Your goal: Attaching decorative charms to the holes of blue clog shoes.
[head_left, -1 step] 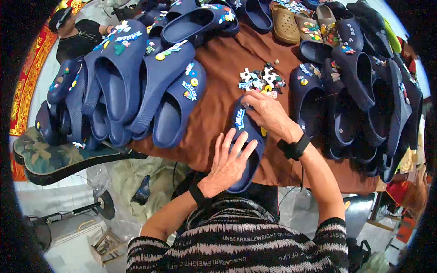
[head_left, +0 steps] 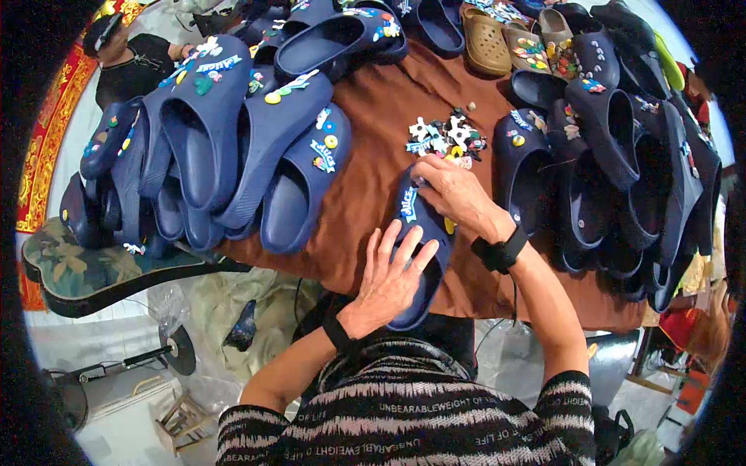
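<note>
A dark blue clog [head_left: 426, 291] lies at the near edge of the brown cloth, toe pointing away from me. A blue-and-white lettered charm [head_left: 409, 203] sits on its upper, and a bit of yellow shows at its right side. My left hand [head_left: 382, 283] rests across the clog's opening with fingers spread. At the toe, the fingers of my right hand [head_left: 454, 190] are bent and pinched together on something small, mostly hidden under them. Just beyond that hand is a small heap of charms [head_left: 447, 133], mostly white, black and blue.
Many decorated blue clogs [head_left: 198, 132] are piled on the left, with more dark clogs [head_left: 606, 179] stacked on the right. A brown clog [head_left: 488, 43] stands at the back. The brown cloth [head_left: 373, 116] covers the table. A person [head_left: 144, 66] sits at the far left.
</note>
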The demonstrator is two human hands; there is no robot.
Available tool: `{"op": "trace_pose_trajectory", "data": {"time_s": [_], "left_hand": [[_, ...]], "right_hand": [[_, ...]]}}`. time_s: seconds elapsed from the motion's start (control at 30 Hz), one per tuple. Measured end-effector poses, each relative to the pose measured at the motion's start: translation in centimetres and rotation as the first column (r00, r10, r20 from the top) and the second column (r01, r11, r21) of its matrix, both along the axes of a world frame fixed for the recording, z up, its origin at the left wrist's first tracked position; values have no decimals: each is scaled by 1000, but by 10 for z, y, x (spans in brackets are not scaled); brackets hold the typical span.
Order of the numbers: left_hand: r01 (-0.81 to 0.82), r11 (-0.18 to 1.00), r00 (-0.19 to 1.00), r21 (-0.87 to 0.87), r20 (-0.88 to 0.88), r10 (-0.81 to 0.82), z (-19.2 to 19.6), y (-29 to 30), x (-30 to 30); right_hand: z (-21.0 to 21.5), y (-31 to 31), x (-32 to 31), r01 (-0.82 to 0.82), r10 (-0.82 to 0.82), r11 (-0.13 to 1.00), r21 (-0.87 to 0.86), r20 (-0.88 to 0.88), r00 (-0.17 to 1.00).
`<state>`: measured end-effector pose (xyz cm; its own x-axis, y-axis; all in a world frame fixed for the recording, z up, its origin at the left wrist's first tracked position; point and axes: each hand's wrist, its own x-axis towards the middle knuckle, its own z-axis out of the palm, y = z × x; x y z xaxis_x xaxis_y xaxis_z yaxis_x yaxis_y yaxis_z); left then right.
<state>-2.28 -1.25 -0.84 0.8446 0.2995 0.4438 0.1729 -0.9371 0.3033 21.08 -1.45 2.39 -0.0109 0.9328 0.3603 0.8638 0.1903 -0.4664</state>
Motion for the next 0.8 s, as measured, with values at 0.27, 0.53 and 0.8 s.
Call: {"op": "trace_pose_trajectory", "data": {"time_s": [0.27,0.53,0.8], "left_hand": [[7,1000,1000,-9,11,-7,-1,0,1],[8,1000,1000,-1,8,-8,1,1,1],[-8,1000,1000,2,4,7,1,1,-1]], "right_hand": [[-4,7,-9,37,-45,997,-73,-113,993],[-4,1,-15,74,-78,997,-32,-148,986],[-2,-4,-17,168,-168,986,-1,32,985]]}}
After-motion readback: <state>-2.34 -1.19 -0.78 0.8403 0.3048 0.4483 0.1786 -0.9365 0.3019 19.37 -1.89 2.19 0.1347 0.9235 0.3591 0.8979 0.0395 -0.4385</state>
